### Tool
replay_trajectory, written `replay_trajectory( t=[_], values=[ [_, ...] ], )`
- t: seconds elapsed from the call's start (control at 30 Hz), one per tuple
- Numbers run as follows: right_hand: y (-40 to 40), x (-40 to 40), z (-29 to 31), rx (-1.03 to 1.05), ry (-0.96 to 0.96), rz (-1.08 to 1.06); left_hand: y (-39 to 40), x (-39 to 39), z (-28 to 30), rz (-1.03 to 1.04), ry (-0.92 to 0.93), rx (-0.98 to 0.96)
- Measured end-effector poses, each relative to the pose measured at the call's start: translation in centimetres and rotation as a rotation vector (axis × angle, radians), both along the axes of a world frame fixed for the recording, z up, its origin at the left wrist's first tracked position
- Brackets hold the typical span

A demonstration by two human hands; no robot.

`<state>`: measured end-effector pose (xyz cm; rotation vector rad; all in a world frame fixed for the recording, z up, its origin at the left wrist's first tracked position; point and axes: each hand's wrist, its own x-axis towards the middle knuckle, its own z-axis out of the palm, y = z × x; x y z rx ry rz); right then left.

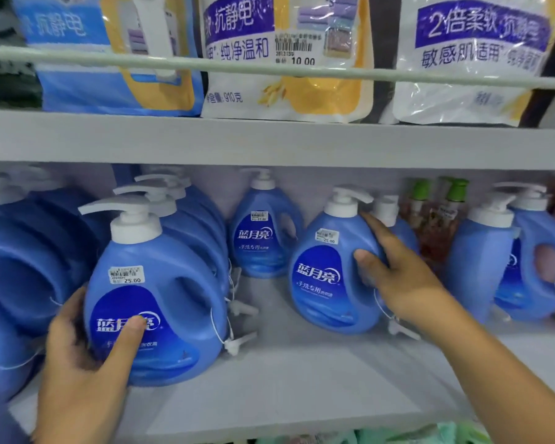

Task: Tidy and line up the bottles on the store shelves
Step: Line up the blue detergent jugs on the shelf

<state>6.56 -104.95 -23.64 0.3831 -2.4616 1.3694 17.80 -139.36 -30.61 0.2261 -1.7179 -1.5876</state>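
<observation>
Blue pump bottles of detergent with white pumps stand on a grey shelf (302,379). My left hand (87,357) grips the front bottle (161,296) of the left row, thumb across its label. My right hand (398,270) holds a second blue bottle (327,274) by its right side; this bottle tilts left. Another blue bottle (263,232) stands upright further back between the two. More blue bottles (193,213) queue behind the left one.
Larger blue jugs (23,267) fill the far left. Blue bottles (526,257) and green-capped bottles (439,216) stand at the right. Refill pouches (285,56) sit on the shelf above behind a rail (269,67). White security tags (237,341) dangle from bottle handles.
</observation>
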Motion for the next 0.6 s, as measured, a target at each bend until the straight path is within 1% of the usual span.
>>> replay_trajectory(
  t=[0.1,0.17,0.23,0.3,0.37,0.5,0.6],
  values=[
    [-3.4,-1.3,-0.1,0.006,0.023,0.024,0.9,0.3,0.7,0.159,-0.065,-0.105],
    [-5.7,-2.1,-0.3,0.072,0.109,-0.014,1.6,0.7,1.5,0.233,-0.117,-0.21],
    [-7.6,-3.3,-0.7,0.152,0.204,-0.022,2.1,0.9,2.2,0.255,-0.124,-0.288],
    [-9.0,-4.6,-1.1,0.192,0.199,-0.017,2.7,1.2,2.8,0.273,-0.114,-0.37],
    [-9.8,-5.6,-1.4,0.163,0.14,0.013,3.2,1.3,3.2,0.276,-0.115,-0.445],
    [-10.9,-6.8,-2.4,0.08,0.102,0.052,3.5,1.2,3.2,0.259,-0.116,-0.466],
    [-11.4,-6.8,-2.7,0.068,0.115,0.031,3.4,1.3,3.0,0.23,-0.1,-0.456]
  ],
)
